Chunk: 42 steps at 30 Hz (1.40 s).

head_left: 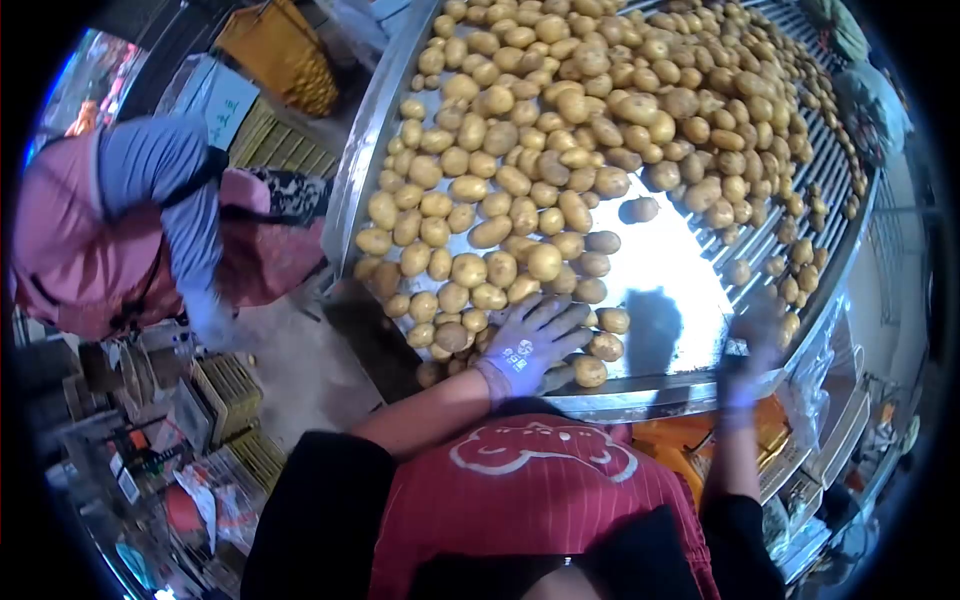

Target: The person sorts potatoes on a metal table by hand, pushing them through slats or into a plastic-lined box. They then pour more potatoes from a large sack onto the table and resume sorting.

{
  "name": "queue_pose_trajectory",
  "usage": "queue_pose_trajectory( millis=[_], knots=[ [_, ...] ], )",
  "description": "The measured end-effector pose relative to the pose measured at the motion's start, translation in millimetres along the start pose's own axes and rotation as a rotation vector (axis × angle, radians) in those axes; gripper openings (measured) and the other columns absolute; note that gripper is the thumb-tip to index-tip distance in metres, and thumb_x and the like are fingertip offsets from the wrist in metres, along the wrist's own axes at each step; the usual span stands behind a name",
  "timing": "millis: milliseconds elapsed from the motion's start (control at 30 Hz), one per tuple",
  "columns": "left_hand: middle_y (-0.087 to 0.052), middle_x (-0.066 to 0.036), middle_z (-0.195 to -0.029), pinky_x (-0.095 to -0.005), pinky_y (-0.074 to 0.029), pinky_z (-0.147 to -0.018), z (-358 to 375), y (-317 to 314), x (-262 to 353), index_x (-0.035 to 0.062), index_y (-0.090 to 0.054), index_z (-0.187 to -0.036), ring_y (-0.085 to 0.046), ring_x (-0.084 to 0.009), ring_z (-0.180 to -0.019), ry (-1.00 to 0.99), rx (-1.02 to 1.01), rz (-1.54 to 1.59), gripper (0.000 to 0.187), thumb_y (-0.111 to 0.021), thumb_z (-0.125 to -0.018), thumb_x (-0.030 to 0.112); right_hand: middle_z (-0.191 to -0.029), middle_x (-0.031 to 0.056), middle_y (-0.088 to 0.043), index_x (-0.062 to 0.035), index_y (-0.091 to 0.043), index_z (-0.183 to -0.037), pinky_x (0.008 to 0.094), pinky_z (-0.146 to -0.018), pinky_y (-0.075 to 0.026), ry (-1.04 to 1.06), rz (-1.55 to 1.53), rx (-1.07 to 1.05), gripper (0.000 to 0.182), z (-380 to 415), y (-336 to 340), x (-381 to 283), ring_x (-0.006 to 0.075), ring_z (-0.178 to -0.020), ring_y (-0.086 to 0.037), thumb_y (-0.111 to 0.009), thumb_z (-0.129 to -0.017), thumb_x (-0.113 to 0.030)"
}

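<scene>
My left hand [535, 345], in a purple and grey work glove, lies palm down on the potatoes [470, 270] near the front edge of the metal sorting table [690, 379]. Its fingers are spread, touching the potatoes around it. One potato [590, 372] sits just beyond the thumb side. My right hand [752, 350], gloved alike, is over the table's front right corner; motion smears its fingers, so I cannot make out a grip. A single potato [640, 209] rests on the bright bare metal, apart from the big heap [680, 100].
Slatted metal rollers [740, 245] run along the right, with potatoes on them. An orange crate [670, 445] stands below the front edge. At left a person in a pink apron [90, 230] bends over, near yellow crates [225, 395]. Another person's sleeve [870, 110] shows at far right.
</scene>
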<state>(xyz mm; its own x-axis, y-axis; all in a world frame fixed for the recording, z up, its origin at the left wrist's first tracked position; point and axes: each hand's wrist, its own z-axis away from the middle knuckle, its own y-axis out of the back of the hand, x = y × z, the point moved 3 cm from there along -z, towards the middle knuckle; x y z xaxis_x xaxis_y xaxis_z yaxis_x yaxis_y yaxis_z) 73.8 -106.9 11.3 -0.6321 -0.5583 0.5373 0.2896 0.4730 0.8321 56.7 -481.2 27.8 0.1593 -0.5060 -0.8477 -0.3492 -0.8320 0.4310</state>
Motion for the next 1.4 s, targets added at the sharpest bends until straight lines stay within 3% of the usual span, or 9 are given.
queue_pose_trajectory(
  millis=[100,167,300,367,633,867,1000,1200,1400],
  knots=[
    [-0.054,-0.011,-0.141,-0.0527,-0.039,-0.105,3.4,-0.4,-3.7,0.0178,-0.061,-0.126,-0.048,-0.0335,-0.132,0.064,0.031,0.014,0.048,-0.07,-0.083,0.036,-0.103,0.0076,-0.063,0.0013,-0.06,-0.119,0.034,-0.084,-0.054,0.197,1.229,0.55,0.039,-56.1,117.9,-39.7,0.0192,-0.093,-0.062,-0.075,-0.085,-0.01],
    [-0.059,-0.009,-0.132,-0.0523,-0.041,-0.1,6.5,12.1,-12.3,0.0157,-0.062,-0.122,-0.053,-0.0332,-0.123,0.091,0.099,0.011,0.044,-0.07,-0.082,0.033,-0.124,0.0184,-0.064,0.0031,-0.052,-0.136,0.0396,-0.099,-0.05,-0.391,0.628,0.603,0.057,-75.7,174.9,6.3,0.0286,-0.111,-0.063,-0.077,-0.086,-0.011],
    [-0.059,-0.009,-0.128,-0.0512,-0.042,-0.1,27.1,33.2,-20.3,0.0148,-0.065,-0.115,-0.054,-0.0329,-0.119,0.115,0.067,-0.096,0.039,-0.073,-0.08,0.029,-0.134,0.0165,-0.062,-0.0053,-0.06,-0.131,0.0379,-0.105,-0.046,0.196,0.7,-0.062,0.054,-138.4,-8.0,-28.3,0.033,-0.121,-0.061,-0.076,-0.081,-0.016],
    [-0.06,-0.007,-0.13,-0.0484,-0.042,-0.103,37.3,37.9,-26.7,0.0167,-0.067,-0.112,-0.056,-0.0302,-0.12,0.17,0.032,-0.116,0.033,-0.069,-0.083,0.032,-0.12,0.0134,-0.066,-0.0086,-0.065,-0.118,0.041,-0.1,-0.048,-0.274,0.887,-0.486,0.041,-162.0,-102.5,-33.4,0.0328,-0.116,-0.061,-0.074,-0.082,-0.028],
    [-0.065,-0.015,-0.119,-0.0487,-0.05,-0.092,98.5,94.6,-51.1,0.0094,-0.066,-0.117,-0.063,-0.0373,-0.104,0.294,-0.024,-0.164,0.034,-0.064,-0.083,0.013,-0.102,0.0094,-0.062,-0.0154,-0.065,-0.108,0.0466,-0.081,-0.05,0.247,0.458,-0.395,0.028,-37.4,-138.2,-72.1,0.0336,-0.096,-0.063,-0.066,-0.081,-0.014],
    [-0.061,-0.027,-0.122,-0.0494,-0.05,-0.092,-21.2,119.9,-147.3,0.0008,-0.058,-0.126,-0.061,-0.0444,-0.106,0.315,0.616,-0.164,0.036,-0.06,-0.092,0.012,-0.102,0.0122,-0.063,-0.0118,-0.069,-0.107,0.0429,-0.083,-0.053,-0.34,0.572,-0.64,0.029,21.3,-88.6,-58.1,0.0338,-0.095,-0.063,-0.074,-0.078,-0.012],
    [-0.053,-0.022,-0.139,-0.0511,-0.043,-0.105,-30.7,79.7,-142.2,0.0061,-0.06,-0.129,-0.053,-0.0436,-0.122,0.392,0.355,-0.587,0.041,-0.062,-0.092,0.022,-0.1,0.0158,-0.067,-0.0035,-0.066,-0.114,0.0318,-0.076,-0.055,0.39,0.775,-0.059,0.032,-18.1,-13.3,-88.3,0.0276,-0.087,-0.067,-0.068,-0.083,0.005],
    [-0.054,-0.021,-0.136,-0.0534,-0.043,-0.104,67.4,54.9,-69.4,0.0037,-0.061,-0.127,-0.053,-0.0417,-0.124,0.299,0.145,-0.191,0.04,-0.06,-0.088,0.014,-0.114,0.0166,-0.065,-0.0019,-0.05,-0.144,0.0356,-0.087,-0.052,-0.279,1.256,0.668,0.051,-104.5,162.3,-71.5,0.023,-0.102,-0.063,-0.063,-0.098,-0.022],
    [-0.057,-0.02,-0.133,-0.0533,-0.042,-0.104,147.5,85.4,-65.3,0.0036,-0.056,-0.13,-0.053,-0.0416,-0.122,0.272,0.119,-0.141,0.044,-0.062,-0.089,0.017,-0.149,0.0218,-0.044,-0.0024,-0.04,-0.148,0.0433,-0.11,-0.039,0.077,0.403,-0.537,0.08,-22.4,-63.7,-7.2,0.0353,-0.132,-0.049,-0.077,-0.079,-0.018]
  ],
)
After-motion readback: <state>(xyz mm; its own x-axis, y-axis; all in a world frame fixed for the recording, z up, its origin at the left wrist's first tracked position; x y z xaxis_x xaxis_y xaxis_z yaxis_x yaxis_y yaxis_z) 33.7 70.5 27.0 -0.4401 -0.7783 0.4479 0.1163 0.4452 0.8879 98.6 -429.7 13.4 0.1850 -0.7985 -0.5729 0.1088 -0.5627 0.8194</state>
